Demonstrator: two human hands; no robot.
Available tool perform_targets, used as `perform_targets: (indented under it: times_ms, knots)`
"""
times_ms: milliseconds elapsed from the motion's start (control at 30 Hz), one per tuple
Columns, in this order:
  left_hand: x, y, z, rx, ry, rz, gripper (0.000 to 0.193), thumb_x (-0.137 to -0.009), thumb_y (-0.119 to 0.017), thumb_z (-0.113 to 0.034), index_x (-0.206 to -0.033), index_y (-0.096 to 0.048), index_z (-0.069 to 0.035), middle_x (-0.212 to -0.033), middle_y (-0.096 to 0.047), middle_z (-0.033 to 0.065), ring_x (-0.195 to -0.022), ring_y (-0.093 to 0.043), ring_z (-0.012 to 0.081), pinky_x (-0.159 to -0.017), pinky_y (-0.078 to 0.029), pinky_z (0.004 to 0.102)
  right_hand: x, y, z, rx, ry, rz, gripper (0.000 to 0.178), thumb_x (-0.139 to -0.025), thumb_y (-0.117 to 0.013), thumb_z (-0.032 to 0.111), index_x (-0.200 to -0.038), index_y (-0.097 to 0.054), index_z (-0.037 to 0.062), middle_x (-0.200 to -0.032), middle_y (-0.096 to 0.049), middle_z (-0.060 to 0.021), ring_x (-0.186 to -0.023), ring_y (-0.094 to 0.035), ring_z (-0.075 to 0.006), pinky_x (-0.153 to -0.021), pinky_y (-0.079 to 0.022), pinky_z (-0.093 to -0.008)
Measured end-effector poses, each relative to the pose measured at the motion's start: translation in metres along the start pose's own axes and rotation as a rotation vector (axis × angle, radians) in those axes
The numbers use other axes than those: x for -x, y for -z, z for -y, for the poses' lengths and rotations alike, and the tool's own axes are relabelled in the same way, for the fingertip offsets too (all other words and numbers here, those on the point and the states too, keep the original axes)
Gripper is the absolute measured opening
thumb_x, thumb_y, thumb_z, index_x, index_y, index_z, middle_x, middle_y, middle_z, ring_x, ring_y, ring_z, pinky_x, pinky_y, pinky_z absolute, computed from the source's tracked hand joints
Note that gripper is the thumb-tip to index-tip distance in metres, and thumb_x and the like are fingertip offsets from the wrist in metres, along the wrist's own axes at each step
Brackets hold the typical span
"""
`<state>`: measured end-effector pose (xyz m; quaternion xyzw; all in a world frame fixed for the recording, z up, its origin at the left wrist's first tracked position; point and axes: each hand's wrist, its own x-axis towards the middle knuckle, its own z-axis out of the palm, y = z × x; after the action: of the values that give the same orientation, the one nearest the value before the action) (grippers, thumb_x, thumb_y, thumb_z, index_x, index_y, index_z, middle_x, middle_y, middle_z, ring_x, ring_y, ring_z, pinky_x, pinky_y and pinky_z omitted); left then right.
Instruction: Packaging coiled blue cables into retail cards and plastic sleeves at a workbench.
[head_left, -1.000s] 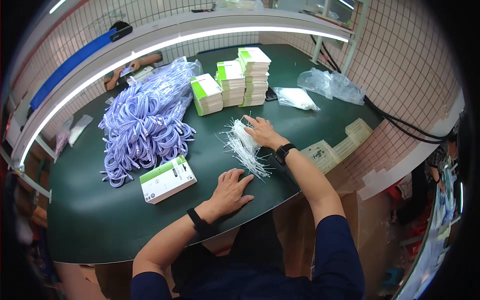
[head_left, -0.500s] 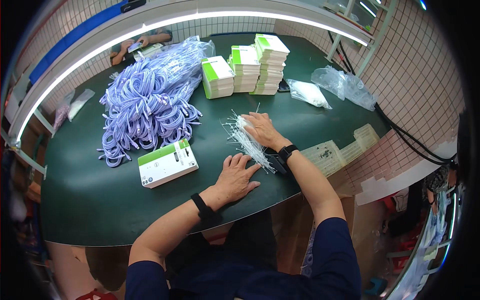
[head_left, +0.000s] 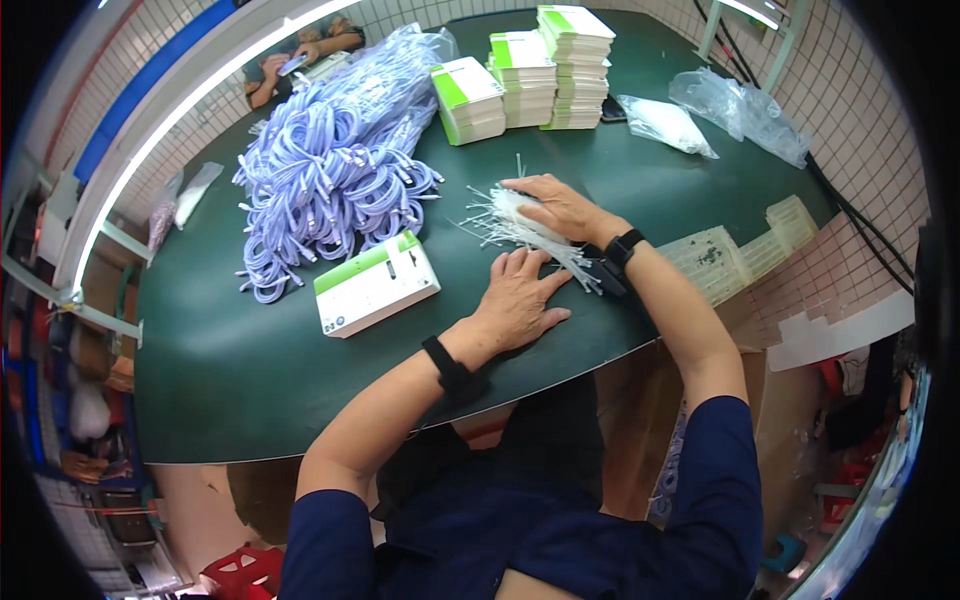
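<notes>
A loose heap of thin white plastic ties [head_left: 548,238] lies near the middle of the dark green table, its strands pointing several ways. My right hand [head_left: 572,212] rests over the upper part of this heap, thumb and fingers apart and touching the ties. Flat on the tabletop, my left hand [head_left: 515,302] has its fingers spread, their tips close to the lower side of the heap, with nothing held. Left of it lies a stack of white and green cards [head_left: 380,285]. Beneath my right wrist a dark object [head_left: 608,275] is partly hidden.
A large pile of coiled lilac cables [head_left: 330,190] covers the left back. Tall stacks of green and white cards [head_left: 578,75] stand behind the ties. White-filled bags [head_left: 668,125] and a translucent plastic tray [head_left: 715,265] lie right. Another person's hands [head_left: 310,52] show at the far side.
The whole view has shifted, so the table sits higher and further right in the picture. My right fingers have moved slightly left over the ties. My left hand stays flat on the table.
</notes>
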<state>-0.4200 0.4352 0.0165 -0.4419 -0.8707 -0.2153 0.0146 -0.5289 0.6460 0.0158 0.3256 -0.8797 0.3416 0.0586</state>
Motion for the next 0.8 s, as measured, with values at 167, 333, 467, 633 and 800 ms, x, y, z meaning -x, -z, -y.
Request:
perform_targets:
  times_ms: [167, 333, 467, 633, 800]
  knots:
    - [0.015, 0.003, 0.001, 0.035, -0.077, -0.021, 0.050, -0.089, -0.076, -0.037, -0.136, -0.067, -0.020, -0.144, -0.048, 0.0170, -0.139, -0.040, 0.0395, -0.118, -0.029, 0.0543, 0.023, 0.040, 0.008, 0.059, -0.063, -0.129, 0.050, -0.105, -0.056, 0.028, -0.148, -0.054, 0.0046, -0.147, -0.059, -0.0170, -0.134, -0.055, -0.0315, -0.113, -0.042, -0.0395]
    - [0.061, 0.014, 0.009, 0.177, -0.146, 0.040, 0.048, -0.088, -0.078, -0.034, -0.132, -0.069, -0.019, -0.145, -0.050, 0.0192, -0.143, -0.039, 0.0438, -0.118, -0.029, 0.0591, 0.044, 0.073, 0.034, -0.128, -0.300, -0.239, 0.047, -0.110, -0.049, 0.034, -0.145, -0.058, 0.0036, -0.131, -0.070, -0.0103, -0.117, -0.065, -0.0199, -0.102, -0.049, -0.0321]
    - [0.142, 0.056, 0.000, 0.387, -0.077, 0.104, 0.047, -0.089, -0.077, -0.025, -0.133, -0.067, -0.011, -0.141, -0.055, 0.0205, -0.143, -0.042, 0.0456, -0.119, -0.032, 0.0547, 0.048, 0.055, 0.105, -0.220, -0.182, -0.298, 0.042, -0.110, -0.051, 0.032, -0.138, -0.064, 0.0035, -0.121, -0.073, -0.0089, -0.110, -0.067, -0.0157, -0.095, -0.052, -0.0291]
    - [0.232, 0.079, -0.033, 0.723, 0.166, 0.296, 0.042, -0.090, -0.076, -0.010, -0.130, -0.068, -0.006, -0.133, -0.063, 0.0160, -0.128, -0.057, 0.0353, -0.109, -0.046, 0.0449, 0.047, -0.034, 0.194, -0.527, -0.242, -0.112, 0.021, -0.103, -0.066, 0.010, -0.119, -0.069, -0.0047, -0.093, -0.070, -0.0024, -0.083, -0.061, -0.0075, -0.073, -0.050, -0.0220]
    - [0.276, 0.007, -0.020, 0.865, 0.493, 0.651, 0.037, -0.092, -0.074, -0.013, -0.127, -0.068, -0.002, -0.122, -0.071, 0.0173, -0.114, -0.068, 0.0307, -0.089, -0.057, 0.0430, 0.037, -0.126, 0.168, -0.531, -0.064, -0.012, 0.028, -0.103, -0.064, 0.020, -0.117, -0.073, -0.0019, -0.096, -0.077, -0.0086, -0.082, -0.071, -0.0112, -0.074, -0.056, -0.0256]
